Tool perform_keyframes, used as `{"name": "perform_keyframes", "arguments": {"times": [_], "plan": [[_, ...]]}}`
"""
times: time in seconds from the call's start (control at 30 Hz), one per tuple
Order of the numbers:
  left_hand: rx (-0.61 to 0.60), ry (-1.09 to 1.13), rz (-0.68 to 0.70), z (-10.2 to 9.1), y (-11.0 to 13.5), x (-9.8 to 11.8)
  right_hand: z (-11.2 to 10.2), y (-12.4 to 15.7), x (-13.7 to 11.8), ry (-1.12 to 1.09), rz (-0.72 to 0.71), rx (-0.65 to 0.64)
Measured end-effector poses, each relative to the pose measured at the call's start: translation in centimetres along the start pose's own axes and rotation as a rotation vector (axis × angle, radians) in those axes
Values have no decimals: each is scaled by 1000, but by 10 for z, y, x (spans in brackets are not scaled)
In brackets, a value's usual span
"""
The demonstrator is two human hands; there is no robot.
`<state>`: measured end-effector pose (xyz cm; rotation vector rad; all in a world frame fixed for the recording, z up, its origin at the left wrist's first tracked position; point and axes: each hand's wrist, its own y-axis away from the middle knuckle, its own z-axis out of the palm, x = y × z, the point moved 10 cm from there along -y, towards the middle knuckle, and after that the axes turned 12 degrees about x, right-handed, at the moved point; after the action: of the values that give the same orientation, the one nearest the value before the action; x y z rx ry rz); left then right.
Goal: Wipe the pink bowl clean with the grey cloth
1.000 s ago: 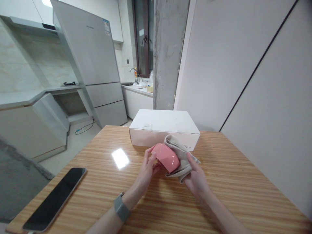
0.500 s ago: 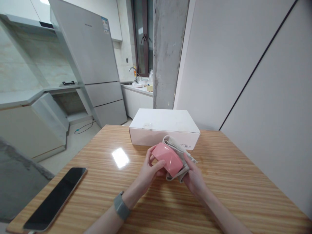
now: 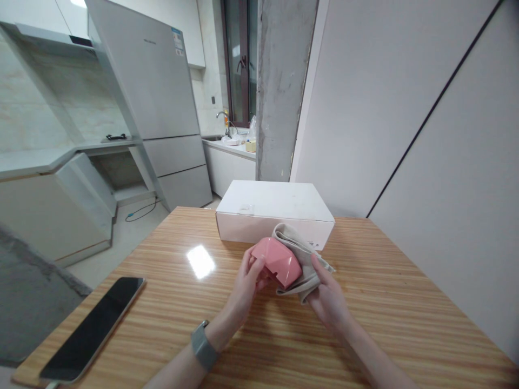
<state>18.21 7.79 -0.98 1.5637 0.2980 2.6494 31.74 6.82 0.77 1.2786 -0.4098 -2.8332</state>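
One pink bowl [image 3: 278, 262] tips sideways, mouth against the left hand [image 3: 247, 283].

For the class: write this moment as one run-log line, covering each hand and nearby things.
left hand: holds pink faceted bowl | right hand: holds beige cloth against bowl | nearby: white box, smartphone on wooden table

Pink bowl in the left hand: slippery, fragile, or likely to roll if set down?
The pink bowl has a glossy surface, so it may be slippery. That shine suggests glazed ceramic, probably brittle and fairly heavy for its size. Its flat facets may limit rolling, though its curved form could rock.
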Motion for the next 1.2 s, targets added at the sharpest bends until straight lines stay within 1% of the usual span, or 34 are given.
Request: {"name": "perform_keyframes", "arguments": {"times": [0.1, 0.23, 0.33, 0.43, 0.5, 0.57, 0.67, 0.73, 0.8, 0.9, 1.03, 1.13, 1.2], "plan": [[-33, 72, -66, 4, 4, 2, 0, 0, 0, 24, -18, -20], [-81, 46, -60, 9, 9, 9, 3, 1, 0, 45, -17, -41], [-47, 0, 15, 7, 8, 15, 9, 2, -2, 45, -24, -86], [-16, -107, 138, 4, 7, 23, 10, 4, 2, 57, -1, -110], [-8, -164, 194, 4, 7, 28, 6, 4, 5, 58, 9, -89], [-1, -197, 216, 3, 6, 31, 3, 6, 5, 44, 17, -50], [40, -216, 229, -5, 3, 35, 2, 9, 6, 21, 36, -12], [62, -218, 227, -11, 0, 35, 4, 11, 6, 19, 56, -8], [57, -223, 216, -13, -3, 33, 7, 12, 8, 23, 83, -19], [6, -252, 219, -9, -2, 30, 5, 9, 9, 16, 106, -12], [-58, -305, 239, 4, 8, 32, -2, 3, 7, -41, 126, 40], [-41, -348, 232, 6, 12, 33, -5, 0, 6, -76, 158, 95], [-11, -323, 233, 2, 10, 35, -13, -5, 3, -92, 146, 188]]}}
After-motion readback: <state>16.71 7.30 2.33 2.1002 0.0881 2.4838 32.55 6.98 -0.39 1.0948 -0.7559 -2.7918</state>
